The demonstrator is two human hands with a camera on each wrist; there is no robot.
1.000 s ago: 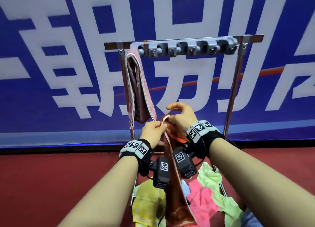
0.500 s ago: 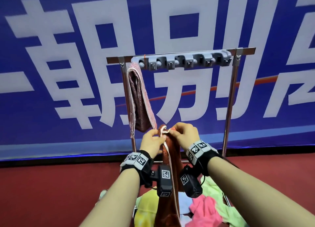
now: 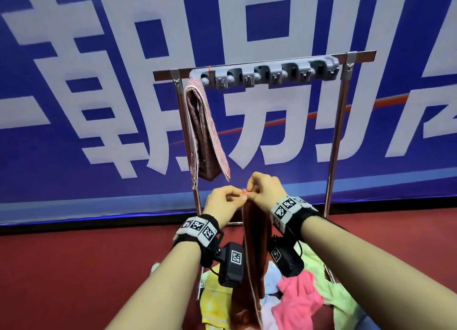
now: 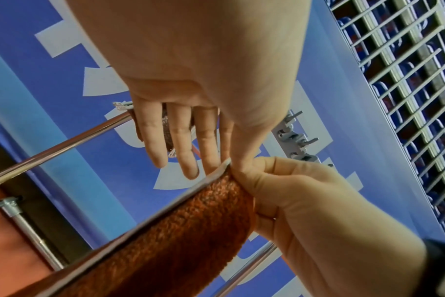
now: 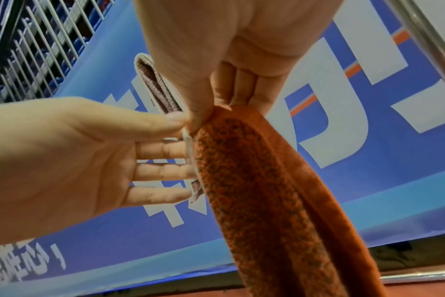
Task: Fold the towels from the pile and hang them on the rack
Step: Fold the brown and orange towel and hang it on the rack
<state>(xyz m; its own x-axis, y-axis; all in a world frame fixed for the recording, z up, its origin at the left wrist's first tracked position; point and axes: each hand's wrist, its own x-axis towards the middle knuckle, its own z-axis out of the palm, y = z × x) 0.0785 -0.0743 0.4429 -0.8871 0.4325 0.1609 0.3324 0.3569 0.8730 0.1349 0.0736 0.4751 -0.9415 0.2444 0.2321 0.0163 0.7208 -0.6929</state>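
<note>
We hold a rust-brown towel (image 3: 254, 250) by its top corner, folded lengthwise into a narrow strip with a pale trimmed edge, its nubby pile showing orange where the light catches it; it hangs straight down between our forearms. Our left hand (image 3: 223, 202) pinches the pale edge between thumb and forefinger, the other fingers spread straight, and our right hand (image 3: 265, 191) is curled round the same corner, so the two hands meet at the top of the towel. Just beyond them stands the metal rack (image 3: 336, 136), with a grey hook strip (image 3: 267, 73) on its top bar and a folded mauve towel (image 3: 204, 134) hanging at the left end. Below us lies the pile (image 3: 296, 302) of yellow, pink, light green and pale blue towels; we cannot tell what holds it.
</note>
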